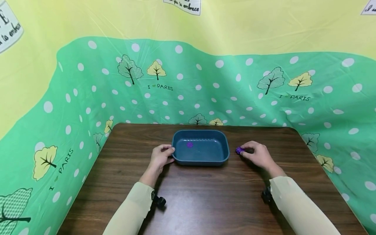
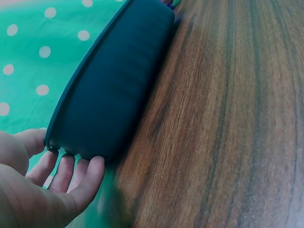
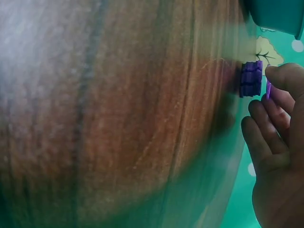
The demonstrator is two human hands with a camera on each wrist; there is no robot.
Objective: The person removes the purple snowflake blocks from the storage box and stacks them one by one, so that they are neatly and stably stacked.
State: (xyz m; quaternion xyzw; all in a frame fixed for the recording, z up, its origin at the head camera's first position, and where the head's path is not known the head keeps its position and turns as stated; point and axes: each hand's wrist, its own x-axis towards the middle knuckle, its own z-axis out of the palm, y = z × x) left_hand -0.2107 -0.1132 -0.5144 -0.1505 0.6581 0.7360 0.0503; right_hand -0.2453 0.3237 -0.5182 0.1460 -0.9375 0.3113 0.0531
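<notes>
My left hand (image 1: 160, 156) holds the left end of a dark blue plastic basin (image 1: 201, 162); in the left wrist view the thumb sits at the rim and the fingers lie against the outer wall. Inside the basin, on the left part of its floor, is a flat purple flower-shaped piece (image 1: 190, 145). To the right of the basin, my right hand (image 1: 258, 155) pinches a thin purple piece (image 3: 268, 89) between thumb and finger. A short stack of purple scalloped pieces (image 3: 251, 79) stands on the table just beneath it, with a narrow gap between.
The basin stands near the far edge of a dark wood-grain table (image 1: 205, 195). Behind and beside the table hangs a green and yellow printed cloth (image 1: 188, 78). A small black device (image 1: 158, 200) is strapped at the left wrist, another (image 1: 266, 195) at the right.
</notes>
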